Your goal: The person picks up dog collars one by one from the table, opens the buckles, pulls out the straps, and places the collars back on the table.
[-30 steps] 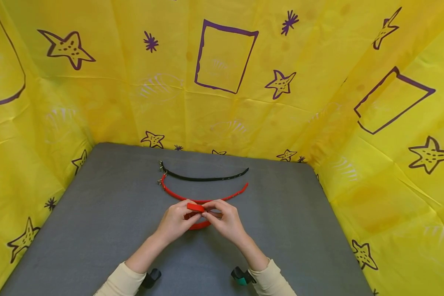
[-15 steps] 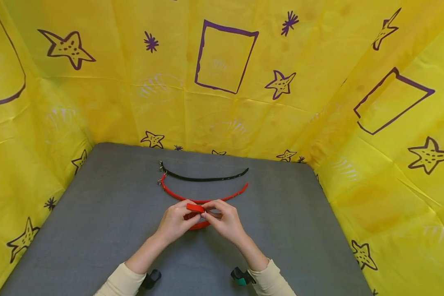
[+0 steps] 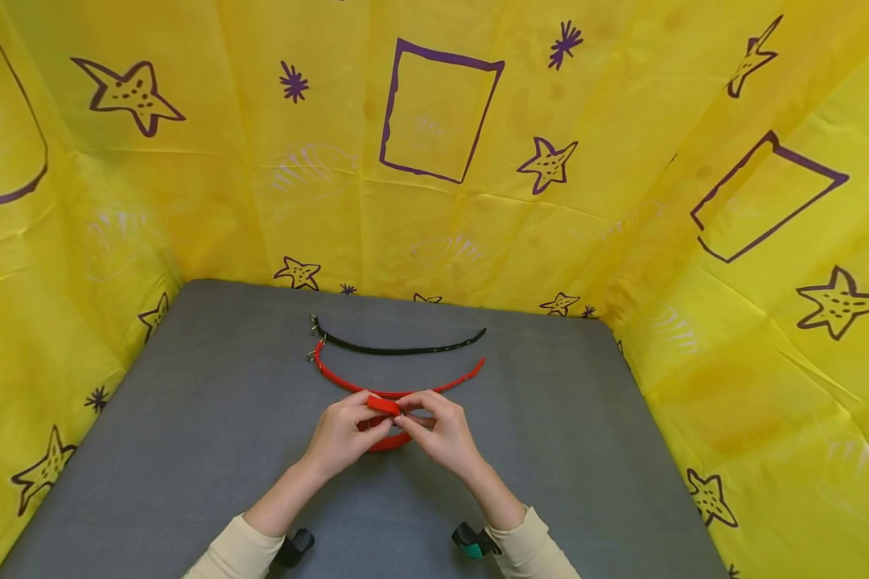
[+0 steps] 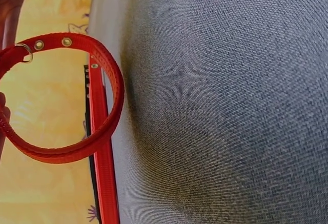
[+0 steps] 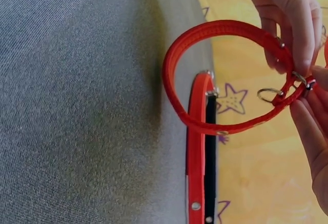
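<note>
A red collar (image 3: 391, 441), bent into a loop, is held up between both hands over the table. In the right wrist view its metal buckle (image 5: 301, 79) and a D-ring (image 5: 268, 95) show; eyelets (image 4: 66, 42) run along the strap in the left wrist view. My left hand (image 3: 340, 430) pinches the strap, whose red end sticks up by its fingers. Thumb and fingers of my right hand (image 3: 440, 430) pinch the collar close to the buckle. Just beyond the hands a second red collar (image 3: 348, 384) lies stretched out in a curve, partly hidden by them.
A black collar (image 3: 398, 351) lies in a curve behind the second red one, metal fittings at its left end. Grey fabric covers the table (image 3: 565, 434). Yellow patterned cloth (image 3: 319, 217) hangs at the back and both sides.
The raised red strap end has tilted slightly at the left fingers. Both hands stay in nearly the same place, and the two collars on the table have not moved.
</note>
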`<act>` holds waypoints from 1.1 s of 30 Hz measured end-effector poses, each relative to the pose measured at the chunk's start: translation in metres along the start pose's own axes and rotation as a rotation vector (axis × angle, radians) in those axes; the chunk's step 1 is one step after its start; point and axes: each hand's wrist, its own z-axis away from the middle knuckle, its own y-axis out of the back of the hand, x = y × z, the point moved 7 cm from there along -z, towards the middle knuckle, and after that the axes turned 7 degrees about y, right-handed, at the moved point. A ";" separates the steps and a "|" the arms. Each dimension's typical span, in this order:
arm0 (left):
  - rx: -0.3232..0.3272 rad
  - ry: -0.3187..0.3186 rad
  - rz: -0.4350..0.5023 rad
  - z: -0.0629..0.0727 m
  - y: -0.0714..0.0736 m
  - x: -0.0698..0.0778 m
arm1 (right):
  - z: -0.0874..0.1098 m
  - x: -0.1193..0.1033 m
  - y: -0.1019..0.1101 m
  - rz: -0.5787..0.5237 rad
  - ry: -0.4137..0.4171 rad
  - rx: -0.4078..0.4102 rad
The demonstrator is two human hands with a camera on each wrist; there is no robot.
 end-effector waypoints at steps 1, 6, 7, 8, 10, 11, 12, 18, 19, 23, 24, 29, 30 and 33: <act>0.004 -0.006 0.007 0.000 0.000 0.000 | 0.000 0.000 0.000 0.000 0.000 0.003; 0.021 -0.012 0.037 0.000 0.003 0.001 | 0.004 0.011 0.000 0.001 0.004 0.009; 0.023 -0.008 0.045 0.000 0.003 0.001 | 0.004 0.011 0.001 0.000 -0.003 0.009; 0.024 -0.002 0.058 0.000 0.003 0.001 | 0.004 0.011 0.001 0.000 -0.006 0.008; 0.026 0.012 0.089 0.000 0.003 0.000 | 0.003 0.011 0.001 0.008 -0.006 0.006; 0.028 0.019 0.103 0.000 0.003 -0.001 | 0.003 0.010 0.001 0.013 0.001 0.005; 0.028 0.025 0.119 0.000 0.003 -0.002 | 0.002 0.006 0.001 0.013 -0.005 0.003; 0.041 0.055 0.183 -0.001 0.005 -0.003 | -0.001 0.000 0.002 0.016 -0.004 -0.010; 0.041 0.063 0.194 -0.002 0.006 -0.002 | 0.000 0.001 0.002 0.015 -0.002 -0.012; 0.039 0.095 0.247 -0.006 0.016 0.010 | 0.005 0.017 0.002 0.003 -0.023 -0.032; 0.039 0.102 0.254 -0.007 0.019 0.014 | 0.007 0.023 0.002 -0.002 -0.037 -0.038; 0.045 0.105 0.250 -0.011 0.030 0.025 | 0.014 0.043 0.002 -0.034 -0.128 -0.087; 0.045 0.101 0.243 -0.012 0.031 0.026 | 0.015 0.045 0.002 -0.041 -0.135 -0.094; 0.041 0.099 0.242 -0.012 0.032 0.027 | 0.015 0.047 0.001 -0.044 -0.147 -0.108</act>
